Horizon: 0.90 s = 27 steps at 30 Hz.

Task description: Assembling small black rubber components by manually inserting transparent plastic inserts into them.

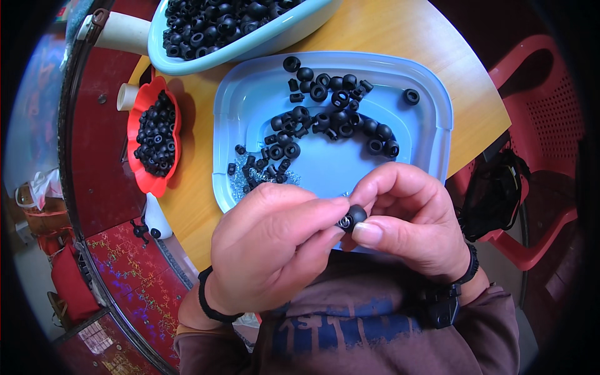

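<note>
My right hand (pixel 406 225) pinches a round black cord-lock ball (pixel 356 214) between thumb and fingers, above the near edge of a light blue plastic tray (pixel 431 150). My left hand (pixel 275 240) is closed, its fingertips meeting the ball's left side. A small metal spring (pixel 343 222) shows at those fingertips, against the ball; whether a black plunger is also held there is hidden. Inside the tray lie several loose cord-lock balls (pixel 319 92) and small black plungers (pixel 250 161). A pile of fine metal springs (pixel 240 181) sits at the tray's left, partly behind my left hand.
A pale blue basin (pixel 181 65) heaped with black balls stands at the far left of the wooden table (pixel 469 75). Left of the tray, a red scalloped dish (pixel 153 184) holds small black plungers. A pink plastic chair (pixel 550 112) stands at the right.
</note>
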Each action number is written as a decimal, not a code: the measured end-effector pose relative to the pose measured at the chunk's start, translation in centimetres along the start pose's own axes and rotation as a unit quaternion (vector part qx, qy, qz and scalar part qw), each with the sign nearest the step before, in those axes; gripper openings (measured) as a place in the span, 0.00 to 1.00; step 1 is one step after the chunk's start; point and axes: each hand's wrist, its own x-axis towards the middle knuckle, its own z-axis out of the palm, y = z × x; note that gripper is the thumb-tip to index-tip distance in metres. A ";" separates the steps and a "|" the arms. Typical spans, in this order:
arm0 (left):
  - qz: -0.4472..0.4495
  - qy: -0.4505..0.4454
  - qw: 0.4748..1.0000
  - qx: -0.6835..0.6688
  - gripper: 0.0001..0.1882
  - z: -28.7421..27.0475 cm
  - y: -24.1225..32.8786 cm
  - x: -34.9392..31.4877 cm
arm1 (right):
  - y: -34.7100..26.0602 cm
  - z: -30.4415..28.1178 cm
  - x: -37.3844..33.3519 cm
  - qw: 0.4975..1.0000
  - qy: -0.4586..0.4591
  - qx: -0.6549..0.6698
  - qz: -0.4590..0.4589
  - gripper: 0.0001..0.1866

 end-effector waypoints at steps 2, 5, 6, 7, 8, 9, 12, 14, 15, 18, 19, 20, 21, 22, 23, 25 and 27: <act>0.012 0.000 1.000 0.008 0.10 0.2 -0.1 0.0 | 0.1 -0.1 0.0 1.000 0.003 0.000 0.000 0.10; 0.001 0.006 1.000 0.015 0.09 0.3 -0.1 0.0 | 0.1 -0.2 0.1 1.000 -0.001 -0.021 0.001 0.10; -0.007 0.007 1.000 0.015 0.09 0.3 -0.1 -0.1 | 0.2 -0.2 0.1 1.000 -0.001 -0.031 -0.005 0.10; -0.015 0.008 1.000 0.016 0.09 0.3 -0.2 -0.1 | 0.2 -0.3 0.1 0.999 -0.001 -0.040 -0.011 0.10; -0.016 0.009 1.000 0.016 0.09 0.3 -0.2 -0.1 | 0.2 -0.3 0.1 0.999 -0.002 -0.040 -0.010 0.10; -0.015 0.011 1.000 0.015 0.09 0.3 -0.2 -0.1 | 0.2 -0.3 0.1 0.998 -0.001 -0.054 -0.010 0.10; -0.018 0.015 1.000 0.012 0.08 0.4 -0.2 -0.1 | 0.2 -0.3 0.1 0.996 -0.001 -0.088 -0.018 0.11; -0.021 0.016 1.000 0.011 0.08 0.4 -0.3 0.0 | 0.2 -0.3 0.1 0.994 0.000 -0.108 -0.025 0.11; -0.011 0.015 1.000 0.020 0.11 0.4 -0.4 0.2 | 0.2 -0.4 0.1 0.989 -0.002 -0.141 -0.038 0.11; -0.009 0.018 0.999 0.029 0.12 0.5 -0.5 0.2 | 0.3 -0.5 0.1 0.980 -0.006 -0.189 -0.053 0.11; -0.017 0.023 0.999 0.030 0.11 0.5 -0.4 0.2 | 0.3 -0.5 0.1 0.977 -0.007 -0.205 -0.057 0.11; -0.017 0.023 0.999 0.030 0.11 0.5 -0.4 0.2 | 0.2 -0.5 0.1 0.977 -0.007 -0.205 -0.056 0.11; -0.012 0.022 0.999 0.038 0.11 0.5 -0.4 0.1 | 0.2 -0.5 0.1 0.977 -0.007 -0.208 -0.055 0.11; -0.007 0.022 0.999 0.047 0.10 0.5 -0.4 0.1 | 0.2 -0.5 0.0 0.976 -0.007 -0.211 -0.054 0.11; -0.008 0.022 0.999 0.047 0.10 0.6 -0.4 0.1 | 0.2 -0.5 0.0 0.976 -0.007 -0.211 -0.054 0.11; 0.034 0.051 0.994 0.089 0.11 0.6 -0.5 0.0 | 0.1 -0.3 0.0 0.981 0.000 -0.192 -0.039 0.11; 0.053 0.060 0.991 0.105 0.12 0.7 -0.9 0.0 | 0.2 -0.3 0.0 0.983 0.002 -0.181 -0.037 0.11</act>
